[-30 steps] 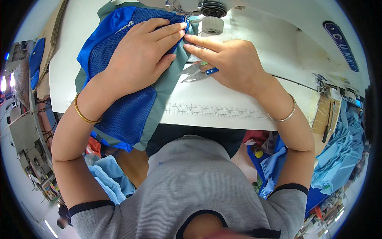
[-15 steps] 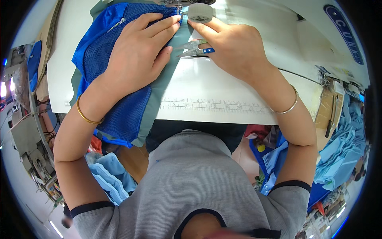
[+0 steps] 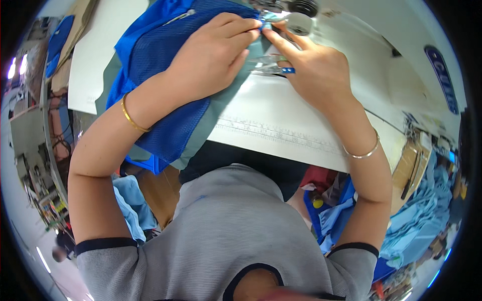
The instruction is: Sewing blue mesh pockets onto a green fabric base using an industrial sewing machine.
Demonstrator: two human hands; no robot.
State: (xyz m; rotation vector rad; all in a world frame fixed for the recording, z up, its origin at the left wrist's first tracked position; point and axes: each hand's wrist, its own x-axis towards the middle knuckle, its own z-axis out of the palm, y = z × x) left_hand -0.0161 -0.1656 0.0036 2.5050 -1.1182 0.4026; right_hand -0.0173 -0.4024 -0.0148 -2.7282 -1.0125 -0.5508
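My left hand lies fairly flat on a piece of blue mesh fabric, its fingertips close beside the needle area of a sewing machine. A grey-green cloth shows beneath the mesh and past its edge. A pale zip runs along the upper part of the blue piece. In my right hand a pair of thread snips is held against the palm, blades pointing left over the cloth. That hand's index finger reaches to the fabric edge near the needle, opposite my left fingertips.
A white round part of the machine stands just above my right fingers. The white table has a ruler scale along its near edge. Light-blue cloth pieces are heaped at right, with more below left. A blue container sits below the table.
The view has shifted and tilted, so table, machine and hands appear farther right. Both hands stay at the fabric by the needle, and the snips remain in the right hand.
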